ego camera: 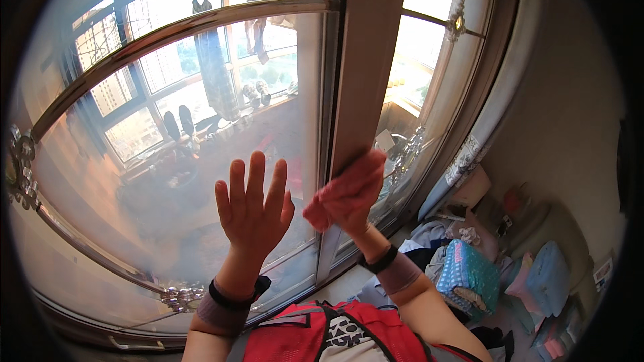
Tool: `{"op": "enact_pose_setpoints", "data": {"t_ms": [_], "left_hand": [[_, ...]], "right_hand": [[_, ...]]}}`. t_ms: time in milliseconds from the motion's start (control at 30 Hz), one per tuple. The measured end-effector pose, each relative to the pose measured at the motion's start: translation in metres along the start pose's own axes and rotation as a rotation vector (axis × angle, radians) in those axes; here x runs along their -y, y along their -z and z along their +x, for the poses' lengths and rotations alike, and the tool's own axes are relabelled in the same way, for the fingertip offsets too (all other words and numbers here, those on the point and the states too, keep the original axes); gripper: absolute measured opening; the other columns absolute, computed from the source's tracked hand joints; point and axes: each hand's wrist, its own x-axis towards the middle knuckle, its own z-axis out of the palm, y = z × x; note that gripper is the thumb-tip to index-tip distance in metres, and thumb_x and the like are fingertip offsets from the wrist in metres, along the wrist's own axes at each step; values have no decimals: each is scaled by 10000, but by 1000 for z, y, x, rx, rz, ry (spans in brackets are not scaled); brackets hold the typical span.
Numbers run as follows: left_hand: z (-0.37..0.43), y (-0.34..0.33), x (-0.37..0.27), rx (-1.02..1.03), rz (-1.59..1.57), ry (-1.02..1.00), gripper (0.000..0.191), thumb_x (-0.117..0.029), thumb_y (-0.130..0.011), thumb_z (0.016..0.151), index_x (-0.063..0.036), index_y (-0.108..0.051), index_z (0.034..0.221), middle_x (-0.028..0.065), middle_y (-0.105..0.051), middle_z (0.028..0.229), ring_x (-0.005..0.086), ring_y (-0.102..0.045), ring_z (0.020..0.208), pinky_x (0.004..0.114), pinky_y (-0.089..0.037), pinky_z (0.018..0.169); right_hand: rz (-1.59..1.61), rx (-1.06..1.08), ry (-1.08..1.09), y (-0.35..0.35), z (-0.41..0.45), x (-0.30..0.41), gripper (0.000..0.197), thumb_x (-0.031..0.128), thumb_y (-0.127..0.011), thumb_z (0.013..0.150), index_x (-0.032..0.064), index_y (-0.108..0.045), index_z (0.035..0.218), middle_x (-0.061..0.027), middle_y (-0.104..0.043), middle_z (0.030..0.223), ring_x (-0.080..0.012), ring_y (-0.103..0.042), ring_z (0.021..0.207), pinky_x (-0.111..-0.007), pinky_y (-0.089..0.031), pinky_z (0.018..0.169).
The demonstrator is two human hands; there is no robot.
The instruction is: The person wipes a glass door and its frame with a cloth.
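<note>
My right hand (356, 217) grips a crumpled red cloth (347, 191), which lies over the brown upright frame (365, 85) of a sliding glass door. My left hand (254, 206) is raised with its fingers spread and holds nothing. It is before the hazy glass pane (166, 231) left of the upright; whether the palm touches the glass I cannot tell. A shiny curved metal bar (151, 42) crosses the pane above, and ornate metal fittings (183, 300) mark its lower part. Both wrists wear dark bands.
Through the glass show hanging clothes (214, 70) and shoes (256, 93) by a window. At right, folded blue bedding (468, 276), a light-blue cushion (549, 276) and loose clothes are piled on the floor side. A pale curtain (483, 130) borders the door.
</note>
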Motion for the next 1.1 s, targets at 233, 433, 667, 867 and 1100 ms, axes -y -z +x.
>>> {"op": "enact_pose_setpoints", "data": {"t_ms": [233, 433, 667, 867, 1100], "left_hand": [[1, -1, 1, 2, 20, -4, 545, -315, -607, 888, -200, -570, 1419, 158, -445, 1540, 378, -354, 1460, 518, -146, 1224], [2, -3, 4, 6, 18, -13, 575, -310, -619, 869, -197, -555, 1429, 158, -414, 1560, 380, -332, 1470, 529, -152, 1220], [9, -10, -4, 2, -7, -31, 589, -300, -642, 841, -188, -564, 1414, 160, -420, 1555, 383, -337, 1466, 544, -161, 1219], [6, -10, 0, -4, -22, -20, 626, -269, -694, 781, -197, -580, 1393, 159, -427, 1551, 374, -337, 1468, 538, -156, 1222], [7, -11, -6, 17, -11, -31, 608, -287, -665, 810, -199, -573, 1405, 154, -423, 1555, 376, -345, 1464, 538, -159, 1222]], "right_hand": [[-186, 137, -171, 29, -125, -20, 757, 319, -868, 734, 75, -477, 1334, -162, -537, 1266, -324, -540, 1132, -422, -403, 1052], [405, -197, -337, 43, -11, -39, 693, 320, -667, 972, 32, -329, 1504, -48, -538, 1323, -155, -523, 1193, -343, -422, 1055], [611, 33, 110, 84, 399, -50, 169, 142, -520, 986, 44, -565, 1117, -21, -599, 997, -101, -592, 909, -253, -507, 774], [851, 98, 148, 32, 513, 11, 346, 69, -558, 992, 67, -518, 1336, -94, -632, 1193, -231, -628, 1100, -337, -542, 946], [924, 458, -155, 50, 449, -14, 301, 216, -608, 997, 64, -572, 1254, -114, -668, 1144, -224, -663, 1031, -340, -572, 877]]}}
